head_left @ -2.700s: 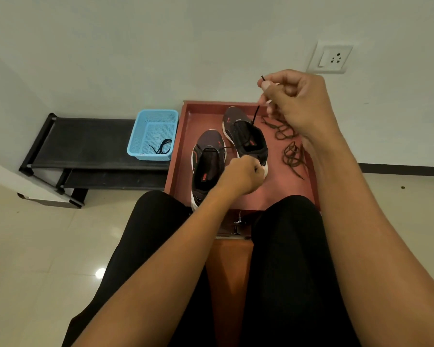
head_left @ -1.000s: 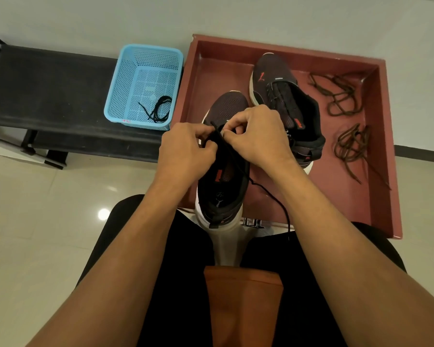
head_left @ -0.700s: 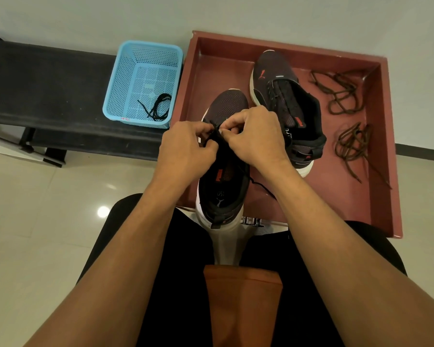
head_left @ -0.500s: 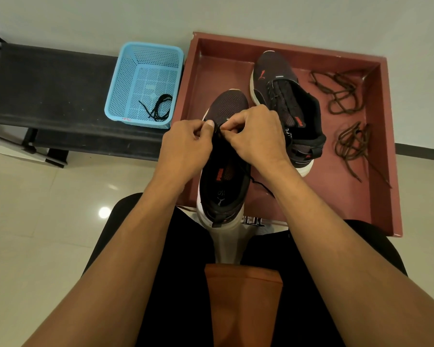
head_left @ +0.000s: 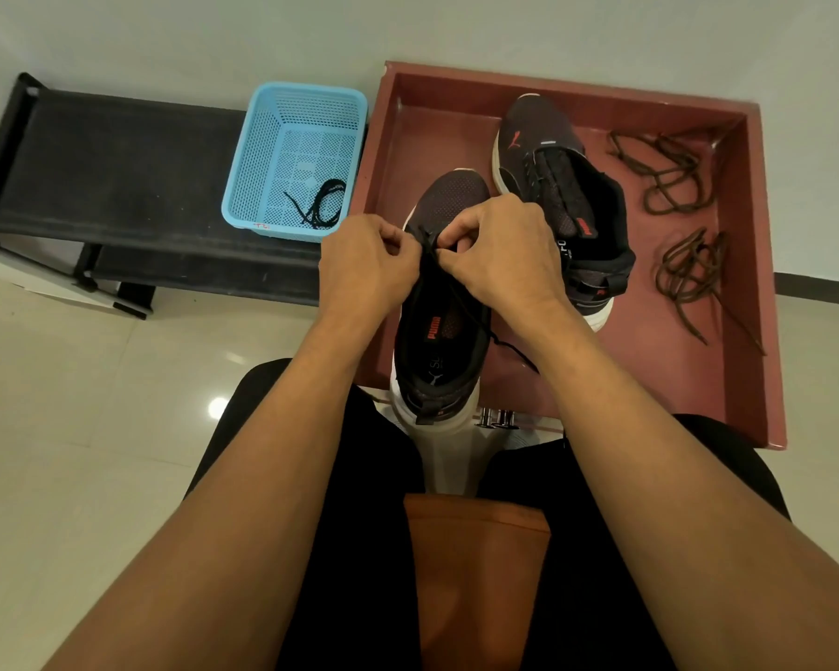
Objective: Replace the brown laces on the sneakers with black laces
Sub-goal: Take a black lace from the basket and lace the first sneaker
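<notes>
black bench (head_left: 117,162) on the l, blue basket (head_left: 262,152) on its r end w/ one spare black lace (head_left: 320,210) coiled inside. red tray (head_left: 756,283) just beside basket holds 2 sneakers + 2 piles of brown laces (head_left: 664,179) along its r side. far sneaker (head_left: 553,152) is near tray's back wall. near sneaker (head_left: 451,196) has its heel at tray's front edge. l hand (head_left: 364,268) & r hand (head_left: 504,249): fingers curled, both pinching a black lace (head_left: 514,353) at near sneaker's eyelets; loose end trails r over tray floor.

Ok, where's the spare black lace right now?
Head view: the spare black lace lies inside the blue basket, toward its near right corner, on the black bench left of the red tray.
</notes>
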{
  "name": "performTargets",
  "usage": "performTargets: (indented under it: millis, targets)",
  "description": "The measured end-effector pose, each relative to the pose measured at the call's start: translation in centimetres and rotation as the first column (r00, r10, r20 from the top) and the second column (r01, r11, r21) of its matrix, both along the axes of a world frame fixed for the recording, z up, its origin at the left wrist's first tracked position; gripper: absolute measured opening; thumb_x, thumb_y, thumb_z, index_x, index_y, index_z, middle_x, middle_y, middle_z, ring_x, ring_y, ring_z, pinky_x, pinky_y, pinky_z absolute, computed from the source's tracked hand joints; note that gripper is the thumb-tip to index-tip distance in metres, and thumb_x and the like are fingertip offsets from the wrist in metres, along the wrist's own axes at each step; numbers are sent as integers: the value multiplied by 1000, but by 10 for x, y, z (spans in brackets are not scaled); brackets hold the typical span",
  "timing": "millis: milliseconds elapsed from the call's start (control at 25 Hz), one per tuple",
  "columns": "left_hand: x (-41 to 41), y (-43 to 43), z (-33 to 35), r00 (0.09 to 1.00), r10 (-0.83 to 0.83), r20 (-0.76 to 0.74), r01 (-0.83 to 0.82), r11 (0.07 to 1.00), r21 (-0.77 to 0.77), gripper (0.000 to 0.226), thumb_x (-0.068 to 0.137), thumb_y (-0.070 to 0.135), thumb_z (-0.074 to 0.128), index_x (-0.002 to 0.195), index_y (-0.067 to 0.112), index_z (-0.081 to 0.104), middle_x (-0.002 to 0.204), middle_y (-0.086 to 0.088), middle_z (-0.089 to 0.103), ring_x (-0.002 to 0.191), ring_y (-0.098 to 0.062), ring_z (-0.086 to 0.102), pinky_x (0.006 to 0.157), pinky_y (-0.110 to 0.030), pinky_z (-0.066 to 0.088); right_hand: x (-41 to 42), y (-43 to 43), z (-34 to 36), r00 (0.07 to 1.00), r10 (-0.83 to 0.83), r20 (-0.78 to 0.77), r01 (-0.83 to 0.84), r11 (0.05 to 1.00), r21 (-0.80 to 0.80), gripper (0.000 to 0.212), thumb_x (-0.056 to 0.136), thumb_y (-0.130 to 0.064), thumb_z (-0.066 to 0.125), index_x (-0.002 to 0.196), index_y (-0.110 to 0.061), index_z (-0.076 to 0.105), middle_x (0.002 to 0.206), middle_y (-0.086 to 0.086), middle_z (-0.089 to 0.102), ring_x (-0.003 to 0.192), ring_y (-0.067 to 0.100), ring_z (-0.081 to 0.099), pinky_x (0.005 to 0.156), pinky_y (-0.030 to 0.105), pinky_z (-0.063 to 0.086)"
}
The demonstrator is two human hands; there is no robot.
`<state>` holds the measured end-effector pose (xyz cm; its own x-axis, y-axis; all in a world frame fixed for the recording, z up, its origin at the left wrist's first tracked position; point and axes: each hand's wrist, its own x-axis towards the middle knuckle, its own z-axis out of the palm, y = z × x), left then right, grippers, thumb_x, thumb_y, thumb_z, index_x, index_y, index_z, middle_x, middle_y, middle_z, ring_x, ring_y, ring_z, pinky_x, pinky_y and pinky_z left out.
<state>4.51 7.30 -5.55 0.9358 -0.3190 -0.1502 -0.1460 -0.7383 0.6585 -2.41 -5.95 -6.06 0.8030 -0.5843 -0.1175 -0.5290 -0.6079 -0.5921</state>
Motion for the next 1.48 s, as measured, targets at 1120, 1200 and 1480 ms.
performTargets:
  millis: [1120, 1200, 1480]
  targets:
    - [6, 11, -5, 938, -249, 241, 230, 968, 102, 15, 86, 41, 69, 96, 34, 79, 81, 14, 73, 95, -23, 70, 85, -49, 57, 4, -6, -6, 997, 66, 28, -65, 997, -33, 12, 80, -36, 86, 91, -35, 82, 90, -5, 76, 86, 18, 73, 79, 38, 63]
    - [10, 17, -5, 954, -184, 237, 160, 980, 117, 12, 87, 36, 71, 92, 30, 79, 79, 11, 73, 89, -21, 71, 85, -45, 58, 3, -6, -4, 997, 77, 29, -76, 996, -36, 11, 81, -35, 86, 92, -34, 83, 89, -6, 76, 87, 17, 73, 81, 38, 63]
    - [9, 18, -5, 940, -239, 243, 188, 958, 216, 22, 91, 41, 70, 112, 39, 76, 100, 14, 76, 113, -23, 65, 101, -50, 41, 3, -8, 0, 993, 116, 18, -115, 992, -52, 12, 84, -33, 85, 95, -32, 84, 87, -7, 76, 89, 13, 72, 81, 33, 62]
